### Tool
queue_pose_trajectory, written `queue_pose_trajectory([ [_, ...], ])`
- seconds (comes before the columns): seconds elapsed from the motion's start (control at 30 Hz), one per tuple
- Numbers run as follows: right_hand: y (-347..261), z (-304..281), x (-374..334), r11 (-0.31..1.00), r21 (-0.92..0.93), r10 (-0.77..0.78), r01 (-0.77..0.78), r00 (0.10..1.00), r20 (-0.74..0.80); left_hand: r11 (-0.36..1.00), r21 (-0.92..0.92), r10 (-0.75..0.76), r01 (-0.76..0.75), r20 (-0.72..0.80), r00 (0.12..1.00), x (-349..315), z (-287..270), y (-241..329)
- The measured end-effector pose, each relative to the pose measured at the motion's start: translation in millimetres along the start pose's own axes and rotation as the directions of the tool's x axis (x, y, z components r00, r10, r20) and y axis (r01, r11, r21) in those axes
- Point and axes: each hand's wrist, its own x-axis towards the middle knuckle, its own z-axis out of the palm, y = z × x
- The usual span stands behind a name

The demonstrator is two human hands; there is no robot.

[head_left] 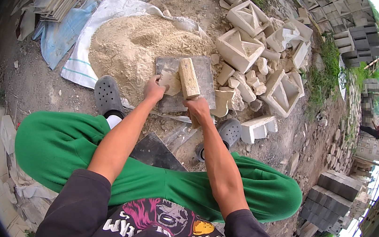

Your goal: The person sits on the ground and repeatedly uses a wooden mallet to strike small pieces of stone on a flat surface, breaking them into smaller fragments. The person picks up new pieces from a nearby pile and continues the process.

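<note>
My right hand [197, 108] is wrapped round the handle of a wooden mallet. The pale, worn mallet head [188, 78] is over a dark square slab [206, 75] on the ground between my feet. On the slab lies a flat, pale, broken piece of block [171, 82], just left of the mallet head. My left hand [155, 88] has its fingers curled at the left edge of this piece and seems to grip it. The mallet head partly covers the slab.
Sandy crushed material [127, 47] is heaped on a white woven sack [78, 64]. To the right, broken pale vent blocks [239, 49] and rubble are piled. Grey clogs [107, 94] flank the slab. Grey blocks [331, 200] are stacked far right, where a person [377, 128] appears.
</note>
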Motion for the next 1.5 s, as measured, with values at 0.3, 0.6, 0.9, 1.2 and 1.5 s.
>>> queue_pose_trajectory([
  [0.3, -16.8, -14.5, -11.0, 0.937, 0.210, -0.264, 0.280, 0.959, -0.100, 0.998, -0.039, 0.054, -0.053, 0.004, 0.999, 13.4, 7.2, -25.2],
  [0.6, -11.9, -23.7, 2.5, 0.992, -0.068, -0.101, 0.105, 0.993, 0.058, 0.997, 0.077, -0.023, 0.020, 0.035, 0.999, 8.5, 0.2, -9.1],
  [0.9, -3.0, -2.3, 9.0, 0.993, -0.091, -0.066, 0.076, 0.992, 0.110, 0.999, 0.035, -0.035, 0.034, 0.034, 0.999, 9.1, -1.3, -8.0],
  [1.2, -31.6, -20.0, -3.1, 0.975, 0.106, -0.195, 0.193, 0.981, 0.003, 0.997, 0.076, 0.005, -0.008, 0.038, 0.999, 13.2, -3.1, -18.1],
  [1.5, -3.6, 17.5, 8.9, 0.992, 0.125, 0.014, -0.022, 0.997, 0.069, 0.998, 0.064, -0.003, -0.003, 0.086, 0.996, 16.2, -4.6, -14.1],
])
